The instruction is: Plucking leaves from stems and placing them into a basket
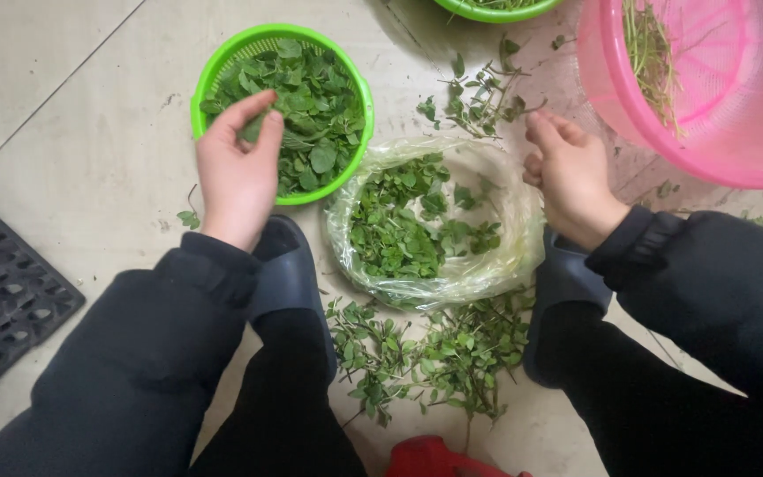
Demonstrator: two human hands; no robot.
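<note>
My left hand (238,172) reaches over the near rim of a green colander (222,55) full of picked green leaves, with a leaf pinched between thumb and fingers. My right hand (570,172) hovers by the right edge of a clear plastic bag (512,231) of leafy sprigs, its fingers curled with nothing visible in them. Loose sprigs (479,97) lie on the floor just beyond that hand. A pile of leafy stems (434,353) lies between my feet.
A pink basket (752,106) holding stripped stems stands at the top right. A second green colander's rim (496,11) shows at the top edge. A black grid mat (2,283) lies at the left. A red object (434,459) is at the bottom.
</note>
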